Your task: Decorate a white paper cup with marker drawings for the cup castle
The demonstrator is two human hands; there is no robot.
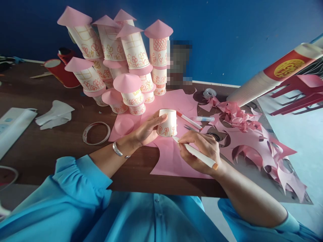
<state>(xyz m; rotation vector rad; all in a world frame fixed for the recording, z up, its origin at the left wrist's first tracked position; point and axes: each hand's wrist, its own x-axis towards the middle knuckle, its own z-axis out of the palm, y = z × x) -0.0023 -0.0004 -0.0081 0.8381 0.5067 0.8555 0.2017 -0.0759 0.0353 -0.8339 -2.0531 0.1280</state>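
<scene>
In my left hand (148,129) is a white paper cup (167,119), held upside down with its rim at the bottom. Red flower drawings run round the cup's lower part. My right hand (200,148) grips a white marker (198,154) with an orange end, its tip at the cup's lower edge. Under both hands lies pink paper (171,158). Just beyond the cup, a red-and-white marker (189,121) rests on the paper beside a partly hidden pair of scissors (190,128).
Decorated paper-cup towers with pink cone roofs (127,83) stand at the back left. A tape roll (96,133) lies left, a glue stick (205,119) right of the cup. Pink paper scraps (242,117) cover the right side, near a long stack of cups (267,80).
</scene>
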